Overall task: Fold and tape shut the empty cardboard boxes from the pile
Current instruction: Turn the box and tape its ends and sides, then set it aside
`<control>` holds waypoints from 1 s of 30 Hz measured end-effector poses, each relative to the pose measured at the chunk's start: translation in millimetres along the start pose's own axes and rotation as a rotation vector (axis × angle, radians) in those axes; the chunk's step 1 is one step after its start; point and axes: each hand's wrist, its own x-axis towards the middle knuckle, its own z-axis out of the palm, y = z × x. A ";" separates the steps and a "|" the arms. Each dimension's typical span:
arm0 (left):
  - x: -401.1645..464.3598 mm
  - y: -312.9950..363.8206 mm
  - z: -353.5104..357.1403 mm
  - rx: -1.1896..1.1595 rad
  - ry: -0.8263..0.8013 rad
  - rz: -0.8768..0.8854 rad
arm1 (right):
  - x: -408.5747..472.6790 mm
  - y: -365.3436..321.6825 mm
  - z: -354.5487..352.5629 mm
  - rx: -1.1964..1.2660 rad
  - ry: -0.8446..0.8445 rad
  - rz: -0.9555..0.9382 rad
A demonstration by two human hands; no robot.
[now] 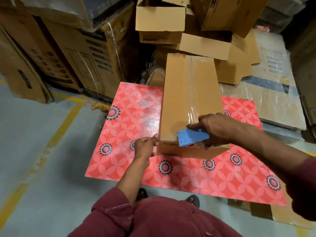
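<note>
A long closed cardboard box (184, 93) lies on a red flowered table (130, 127), with clear tape running along its top seam. My right hand (217, 127) grips a blue tape dispenser (191, 136) at the box's near end, index finger stretched along its top. My left hand (145, 147) sits at the box's near left corner, fingers curled, thumb and fingertips against the edge; whether it pinches tape there is unclear.
Several open empty boxes (160, 19) are piled behind the table. Large printed cartons (89, 53) stand at the left, and flat wrapped cartons (273, 100) lie at the right. Grey floor with yellow lines (59, 127) spreads to the left.
</note>
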 end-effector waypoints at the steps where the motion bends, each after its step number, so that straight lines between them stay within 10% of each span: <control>1: 0.2 -1.9 2.1 -0.001 -0.006 -0.005 | 0.9 -1.9 -1.4 -0.013 -0.020 -0.002; 10: -2.5 -10.7 7.1 0.109 0.009 0.128 | 14.3 -12.4 -5.6 -0.065 -0.078 -0.011; 15: 0.2 -9.5 7.7 0.903 0.153 0.355 | 19.5 -16.3 -8.7 -0.102 -0.110 -0.032; 18: 5.4 -5.0 6.2 0.999 0.186 0.345 | 16.6 -19.1 -7.5 -0.197 -0.072 -0.020; 24: -11.6 16.9 4.5 0.813 0.000 1.247 | 8.7 -20.3 -7.1 -0.054 -0.032 -0.092; 30: -1.8 -17.8 -2.8 1.334 -0.229 1.383 | 1.0 -22.9 -13.1 -0.093 -0.073 -0.114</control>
